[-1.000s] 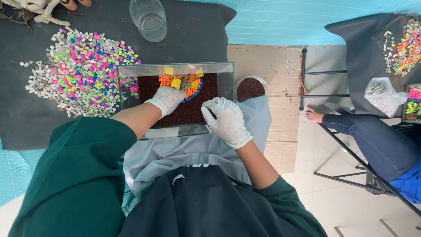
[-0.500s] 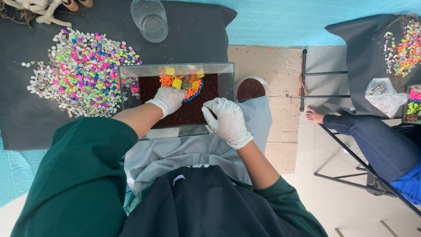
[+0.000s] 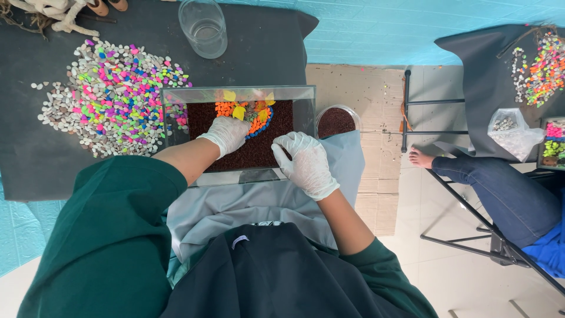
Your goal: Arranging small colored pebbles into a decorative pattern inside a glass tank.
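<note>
Head view, single camera, looking straight down

Glass tank, rectangular, long axis running left to right, floor covered in dark red gravel

Left hand, white glove, reaching inside tank from near-left corner; fingertips down on pebble pattern at far wall of tank, middle stretch. Fingers curled close together, narrow; cannot tell whether a stone pinched between them, tips hidden against the pattern

Pattern: orange pebbles packed in a rounded patch, blue pebble line along its right edge, yellow leaf shapes on top. Lying directly beyond left fingertips, touching or nearly so

Right hand, white glove, at near-right part of tank, fingers loosely spread and bent, resting over gravel and near rim; holding nothing visible. Pattern lying away and to the left of this hand, well apart; left hand clearly nearer

Left of tank: loose heap of mixed pebbles, white and neon colours, spread on dark table, just beside left wall

Beyond tank: clear cup, upright, apart from far wall

Right of tank: round tub of same red gravel, just beside right wall, partly under pale cloth

Far right of tank: second dark table with more pebbles; another person's leg in blue, bare foot on floor
</note>
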